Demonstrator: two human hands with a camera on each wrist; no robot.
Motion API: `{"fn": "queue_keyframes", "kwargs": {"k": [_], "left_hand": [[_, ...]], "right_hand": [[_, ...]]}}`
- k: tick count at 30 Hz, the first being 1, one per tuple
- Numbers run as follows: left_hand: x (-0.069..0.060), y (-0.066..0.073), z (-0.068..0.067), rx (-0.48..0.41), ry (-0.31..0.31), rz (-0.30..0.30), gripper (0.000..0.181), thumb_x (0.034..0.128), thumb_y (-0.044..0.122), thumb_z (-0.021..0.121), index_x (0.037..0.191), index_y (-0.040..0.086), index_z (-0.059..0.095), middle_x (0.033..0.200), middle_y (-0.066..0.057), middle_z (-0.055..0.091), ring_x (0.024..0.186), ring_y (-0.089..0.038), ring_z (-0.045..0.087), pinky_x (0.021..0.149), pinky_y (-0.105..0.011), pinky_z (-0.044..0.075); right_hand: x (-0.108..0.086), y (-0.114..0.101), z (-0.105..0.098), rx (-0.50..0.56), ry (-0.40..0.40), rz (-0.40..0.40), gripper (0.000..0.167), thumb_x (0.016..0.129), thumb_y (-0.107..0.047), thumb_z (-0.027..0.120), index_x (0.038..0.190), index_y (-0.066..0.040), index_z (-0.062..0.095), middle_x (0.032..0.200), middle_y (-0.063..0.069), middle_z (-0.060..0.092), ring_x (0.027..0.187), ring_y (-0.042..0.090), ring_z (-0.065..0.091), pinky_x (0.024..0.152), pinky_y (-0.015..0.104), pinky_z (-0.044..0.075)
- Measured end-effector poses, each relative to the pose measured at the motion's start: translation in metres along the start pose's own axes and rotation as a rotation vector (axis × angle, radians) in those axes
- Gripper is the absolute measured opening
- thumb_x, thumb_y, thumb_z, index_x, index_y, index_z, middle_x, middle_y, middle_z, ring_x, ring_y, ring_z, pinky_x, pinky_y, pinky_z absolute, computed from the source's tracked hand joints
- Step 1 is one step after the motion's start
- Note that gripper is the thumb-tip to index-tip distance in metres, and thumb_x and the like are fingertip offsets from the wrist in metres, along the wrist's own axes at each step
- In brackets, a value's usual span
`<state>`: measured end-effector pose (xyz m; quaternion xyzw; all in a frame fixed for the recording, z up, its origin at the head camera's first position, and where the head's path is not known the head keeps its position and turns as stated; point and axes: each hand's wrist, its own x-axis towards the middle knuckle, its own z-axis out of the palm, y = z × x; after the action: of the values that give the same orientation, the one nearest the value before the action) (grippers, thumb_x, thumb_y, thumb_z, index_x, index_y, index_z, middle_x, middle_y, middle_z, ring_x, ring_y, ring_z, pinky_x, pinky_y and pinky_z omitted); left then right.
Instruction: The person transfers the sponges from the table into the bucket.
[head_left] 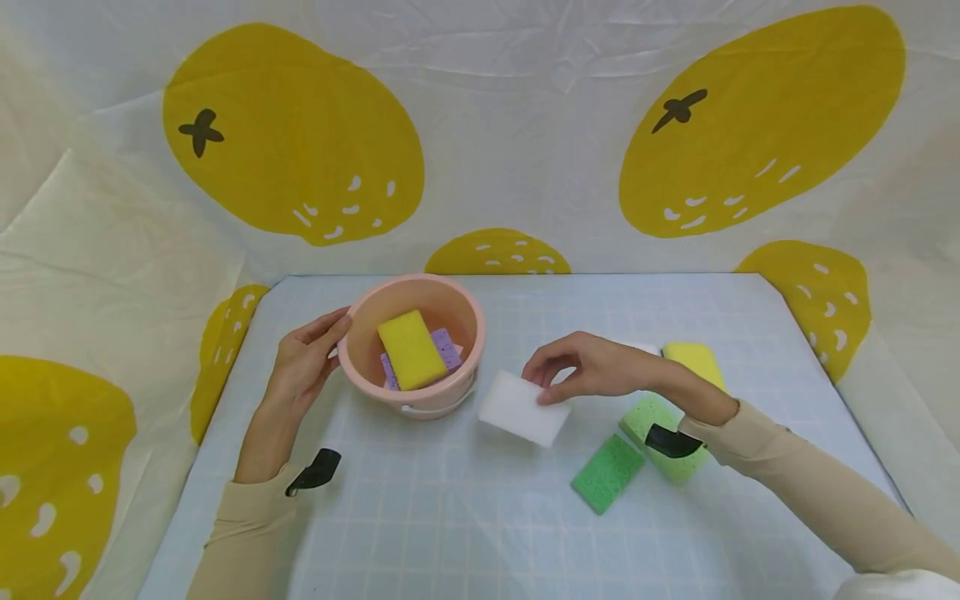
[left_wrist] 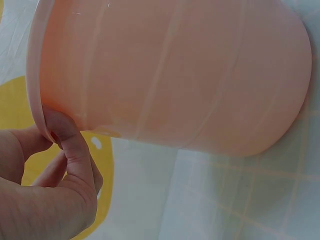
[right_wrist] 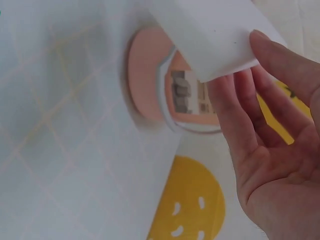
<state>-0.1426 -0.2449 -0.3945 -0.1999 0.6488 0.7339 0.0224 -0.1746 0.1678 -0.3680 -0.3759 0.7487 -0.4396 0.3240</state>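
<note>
A pink bucket [head_left: 360,375] stands at the table's back left, holding a yellow sponge [head_left: 412,350] on top of purple ones [head_left: 447,348]. My left hand [head_left: 303,362] pinches the bucket's rim on its left side; in the left wrist view the thumb and fingers [left_wrist: 65,175] grip that rim. To the right of the bucket, my right hand [head_left: 600,367] holds a white sponge [head_left: 525,410] by one edge above the table. The right wrist view shows the white sponge [right_wrist: 215,35] between thumb and fingers of the right hand [right_wrist: 275,145], with the bucket [right_wrist: 150,75] behind.
On the right of the table [head_left: 420,533] lie a dark green sponge [head_left: 608,473], a light green one [head_left: 652,417] and a yellow one [head_left: 693,363], partly behind my right forearm. A white edge [head_left: 647,347] shows beside the yellow one. A patterned cloth [head_left: 525,150] hangs behind.
</note>
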Motion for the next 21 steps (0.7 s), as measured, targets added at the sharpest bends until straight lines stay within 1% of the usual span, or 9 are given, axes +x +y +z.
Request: {"fn": "queue_keyframes", "kwargs": {"k": [7,12,18,21], "left_hand": [[0.001,-0.001,0.0,0.017,0.009,-0.004,0.063,0.0911,0.037,0.078,0.146,0.013,0.059,0.142,-0.003,0.058,0.117,-0.011,0.06,0.088,-0.019,0.056],[0.002,0.0,0.0,0.011,0.005,-0.01,0.065,0.0903,0.037,0.078,0.147,0.013,0.058,0.144,-0.003,0.057,0.118,-0.012,0.06,0.087,-0.019,0.056],[0.002,0.0,0.0,0.011,0.002,-0.016,0.066,0.0904,0.038,0.078,0.148,0.013,0.057,0.145,-0.004,0.056,0.12,-0.012,0.058,0.087,-0.019,0.056],[0.001,0.0,0.0,0.014,0.01,-0.022,0.065,0.0903,0.038,0.078,0.147,0.013,0.058,0.146,-0.004,0.055,0.12,-0.012,0.058,0.088,-0.019,0.056]], "right_hand": [[0.006,-0.012,-0.009,0.024,0.045,-0.008,0.029,0.091,-0.016,0.081,0.118,-0.009,0.073,0.111,0.006,0.072,0.102,0.026,0.067,0.092,0.036,0.058],[0.011,-0.022,-0.014,0.063,0.08,0.02,0.032,0.09,-0.017,0.082,0.12,-0.011,0.073,0.114,0.007,0.072,0.104,0.028,0.067,0.091,0.037,0.058],[0.018,-0.032,-0.017,0.116,0.137,0.043,0.033,0.092,-0.017,0.08,0.123,-0.009,0.072,0.116,0.01,0.071,0.104,0.03,0.068,0.091,0.039,0.058],[0.023,-0.036,-0.019,0.133,0.17,0.052,0.033,0.093,-0.016,0.079,0.124,-0.008,0.071,0.115,0.01,0.072,0.103,0.029,0.068,0.089,0.039,0.059]]}}
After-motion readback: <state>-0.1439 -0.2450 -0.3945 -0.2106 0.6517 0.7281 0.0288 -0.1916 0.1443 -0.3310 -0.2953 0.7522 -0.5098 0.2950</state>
